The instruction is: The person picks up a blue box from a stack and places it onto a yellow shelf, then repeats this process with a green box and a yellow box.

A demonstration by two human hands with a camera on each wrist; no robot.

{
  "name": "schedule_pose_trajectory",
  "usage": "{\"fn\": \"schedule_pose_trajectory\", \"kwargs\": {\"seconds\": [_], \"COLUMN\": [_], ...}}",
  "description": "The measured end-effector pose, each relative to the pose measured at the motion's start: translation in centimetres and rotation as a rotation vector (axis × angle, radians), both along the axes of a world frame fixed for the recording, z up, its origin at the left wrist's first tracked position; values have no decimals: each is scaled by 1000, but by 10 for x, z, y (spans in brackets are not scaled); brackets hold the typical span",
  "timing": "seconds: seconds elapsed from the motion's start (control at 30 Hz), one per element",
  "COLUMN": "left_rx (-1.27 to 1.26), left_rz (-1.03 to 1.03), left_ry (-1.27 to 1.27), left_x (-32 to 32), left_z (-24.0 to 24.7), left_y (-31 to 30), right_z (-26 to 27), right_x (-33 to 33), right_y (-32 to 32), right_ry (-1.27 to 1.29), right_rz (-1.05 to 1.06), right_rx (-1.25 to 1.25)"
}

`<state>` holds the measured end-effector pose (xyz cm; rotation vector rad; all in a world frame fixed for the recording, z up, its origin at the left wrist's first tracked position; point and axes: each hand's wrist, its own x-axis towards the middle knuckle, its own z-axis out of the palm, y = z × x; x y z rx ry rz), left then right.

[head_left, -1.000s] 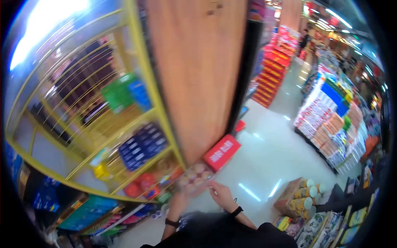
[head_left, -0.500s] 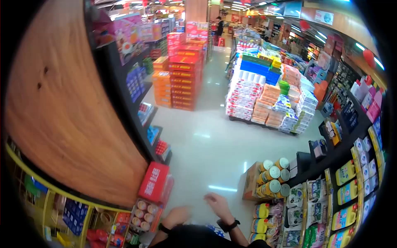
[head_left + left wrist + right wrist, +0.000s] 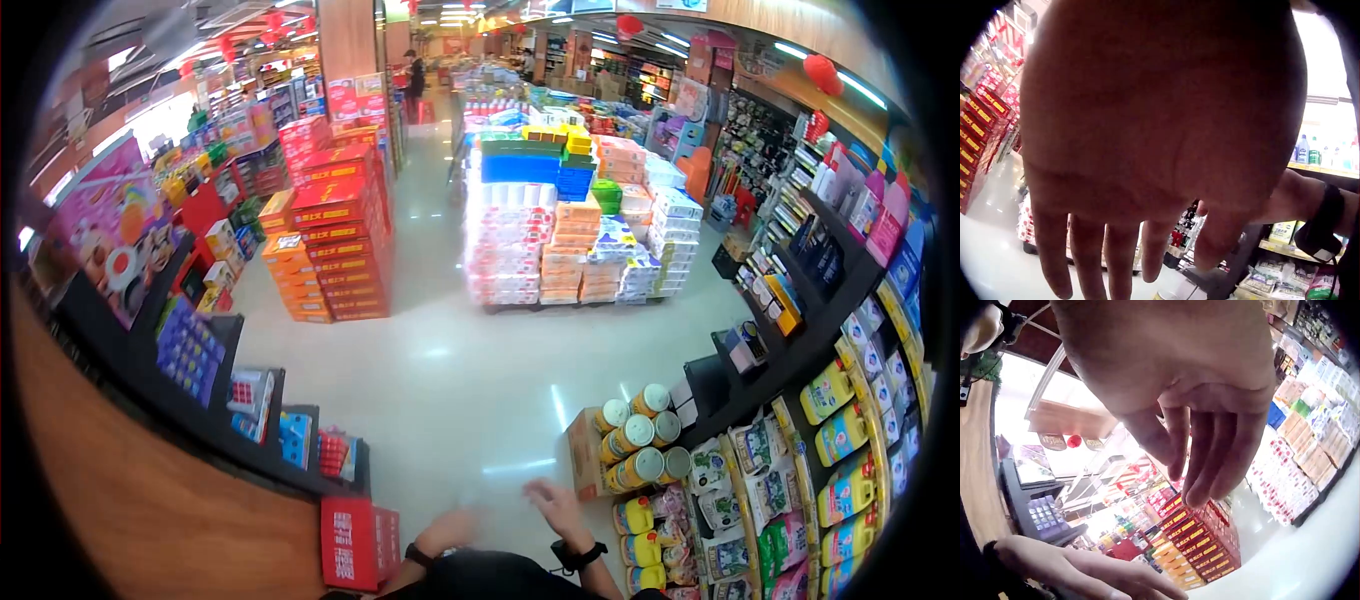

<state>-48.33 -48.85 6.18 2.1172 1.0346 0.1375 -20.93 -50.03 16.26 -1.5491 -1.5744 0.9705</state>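
Both hands are held low in front of the body in the head view, apart and empty. The left hand (image 3: pixel 450 530) is blurred, just right of a red box (image 3: pixel 350 545) at the shelf's end. In the left wrist view the same hand (image 3: pixel 1154 137) fills the middle, its fingers extended and slightly spread. The right hand (image 3: pixel 556 508) is left of several yellow tins with pale lids (image 3: pixel 633 432). Seen by the right wrist camera, this hand (image 3: pixel 1191 400) has its fingers loosely bent with nothing between them.
A dark shelf (image 3: pixel 300 460) with small packs and a wooden panel (image 3: pixel 180 480) stand on the left. Farther off are stacked red cartons (image 3: pixel 345 235) and a pile of tissue packs (image 3: pixel 510 250). Shelves of yellow bottles (image 3: pixel 840 445) line the right. A distant person (image 3: pixel 414 80) stands in the aisle.
The head view has swung rightward, from the yellow rack and wooden panel to the aisle. Both hands, earlier beside the pack of round items, are away from it, and that pack is out of view.
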Motion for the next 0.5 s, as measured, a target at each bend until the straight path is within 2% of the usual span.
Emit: {"fn": "schedule_pose_trajectory", "kwargs": {"seconds": [0.03, 0.1, 0.23, 0.33, 0.43, 0.5], "left_rx": [1, -34, 185, 193, 20, -103], "left_rz": [41, 125, 49, 17, 3, 3], "left_ry": [-105, -314, -121, -188, -177, -71], "left_x": [-1, 0, 9, 14, 31, 55], "left_z": [9, 38, 62, 67, 86, 123], "left_y": [28, 97, 190, 241, 285, 318], "right_z": [-3, 27, 44, 27, 9, 11], "right_x": [3, -1, 6, 20, 34, 49], "right_y": [24, 78, 139, 171, 206, 239], "right_ry": [42, 90, 72, 114, 150, 119], "right_rz": [-8, -51, -108, -173, -260, -310], "right_rx": [18, 5, 41, 23, -7, -19]}}
